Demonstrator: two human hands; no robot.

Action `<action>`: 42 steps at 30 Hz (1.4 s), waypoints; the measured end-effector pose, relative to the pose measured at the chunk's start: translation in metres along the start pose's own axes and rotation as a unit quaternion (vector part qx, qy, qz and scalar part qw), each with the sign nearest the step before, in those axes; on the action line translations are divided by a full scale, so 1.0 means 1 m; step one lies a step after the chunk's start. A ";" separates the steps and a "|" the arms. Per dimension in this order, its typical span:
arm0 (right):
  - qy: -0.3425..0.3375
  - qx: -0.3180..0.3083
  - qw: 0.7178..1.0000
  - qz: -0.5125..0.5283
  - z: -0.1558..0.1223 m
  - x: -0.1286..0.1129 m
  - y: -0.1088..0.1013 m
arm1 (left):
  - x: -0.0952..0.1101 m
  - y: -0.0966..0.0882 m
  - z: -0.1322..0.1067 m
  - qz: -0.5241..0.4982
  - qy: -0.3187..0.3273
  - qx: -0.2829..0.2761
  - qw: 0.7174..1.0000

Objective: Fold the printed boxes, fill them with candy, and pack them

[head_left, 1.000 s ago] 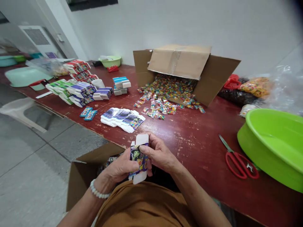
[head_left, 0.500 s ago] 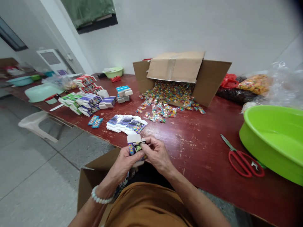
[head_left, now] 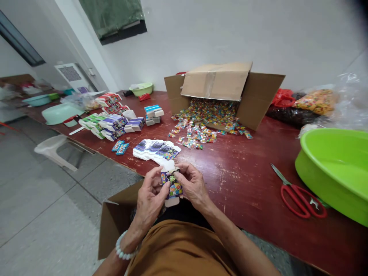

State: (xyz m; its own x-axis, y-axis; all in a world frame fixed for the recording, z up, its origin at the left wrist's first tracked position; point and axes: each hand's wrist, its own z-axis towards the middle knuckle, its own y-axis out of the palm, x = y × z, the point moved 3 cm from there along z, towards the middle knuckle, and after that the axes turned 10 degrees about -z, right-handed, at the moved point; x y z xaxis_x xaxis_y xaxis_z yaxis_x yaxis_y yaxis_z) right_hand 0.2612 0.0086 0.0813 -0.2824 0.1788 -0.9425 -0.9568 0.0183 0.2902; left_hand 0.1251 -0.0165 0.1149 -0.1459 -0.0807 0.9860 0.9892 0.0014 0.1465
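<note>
Head view: small printed carton (head_left: 172,186), held over the near edge of the bench (head_left: 244,180), long axis upright, white flaps showing at top and bottom. Left hand (head_left: 149,199) clamped on its left side; right hand (head_left: 193,186) pinched on its upper right edge. Flat cartons (head_left: 156,149) lie just beyond.

Bright, even indoor light, soft shadows, wide-angle bending at edges, dark vignette top right corner

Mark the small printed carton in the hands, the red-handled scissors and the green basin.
small printed cardboard carton (head_left: 173,188): head view, printed front.
red-handled metal scissors (head_left: 285,189): head view, red handle by pivot.
bright green plastic basin (head_left: 316,180): head view, outer wall.
</note>
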 end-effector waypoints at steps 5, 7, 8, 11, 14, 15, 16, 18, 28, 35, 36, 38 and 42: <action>0.036 -0.061 0.997 0.011 -0.004 0.007 -0.007 | -0.002 0.005 0.005 -0.131 -0.100 -0.042 0.985; 0.039 -0.070 0.997 0.017 -0.006 0.006 -0.008 | -0.001 0.005 0.003 -0.135 -0.108 -0.052 0.984; 0.040 -0.074 0.996 0.024 -0.007 0.005 -0.009 | -0.001 0.005 0.002 -0.131 -0.103 -0.054 0.985; 0.039 -0.082 0.995 0.037 -0.010 0.002 -0.009 | 0.004 0.003 -0.003 -0.086 -0.064 -0.058 0.993; 0.018 -0.096 0.995 -0.018 -0.011 -0.002 -0.012 | 0.006 0.003 -0.006 -0.021 -0.042 -0.077 0.996; 0.001 -0.096 0.994 -0.046 -0.011 -0.004 -0.013 | 0.006 0.003 -0.005 -0.015 -0.042 -0.080 0.996; -0.018 -0.090 0.993 -0.072 -0.011 -0.006 -0.014 | 0.006 0.003 -0.004 -0.018 -0.043 -0.079 0.996; -0.043 -0.073 0.992 -0.096 -0.009 -0.009 -0.015 | 0.004 0.003 -0.002 -0.042 -0.039 -0.068 0.996; 0.052 -0.094 0.992 -0.069 -0.005 -0.014 -0.021 | 0.007 0.011 -0.001 -0.065 -0.054 -0.097 0.992; 0.058 -0.061 0.995 -0.048 0.011 -0.018 -0.030 | 0.018 0.019 0.010 0.094 0.006 -0.125 0.988; 0.058 -0.068 0.995 -0.054 0.014 -0.017 -0.030 | 0.017 0.021 0.012 0.086 0.004 -0.123 0.989; 0.050 -0.076 0.993 -0.074 0.018 -0.015 -0.031 | 0.013 0.022 0.016 0.007 -0.030 -0.110 0.993; -0.005 -0.032 0.994 -0.105 0.021 -0.017 -0.033 | -0.001 0.025 0.021 -0.150 -0.187 -0.090 0.967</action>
State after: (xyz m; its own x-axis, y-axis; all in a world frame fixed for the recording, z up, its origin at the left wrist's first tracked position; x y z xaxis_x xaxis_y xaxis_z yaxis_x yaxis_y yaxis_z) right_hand 0.2987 0.0259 0.0912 -0.0754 0.1881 -0.9793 -0.9971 -0.0057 0.0757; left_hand 0.1500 0.0046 0.1194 -0.3877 0.3158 0.8660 0.8828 -0.1431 0.4474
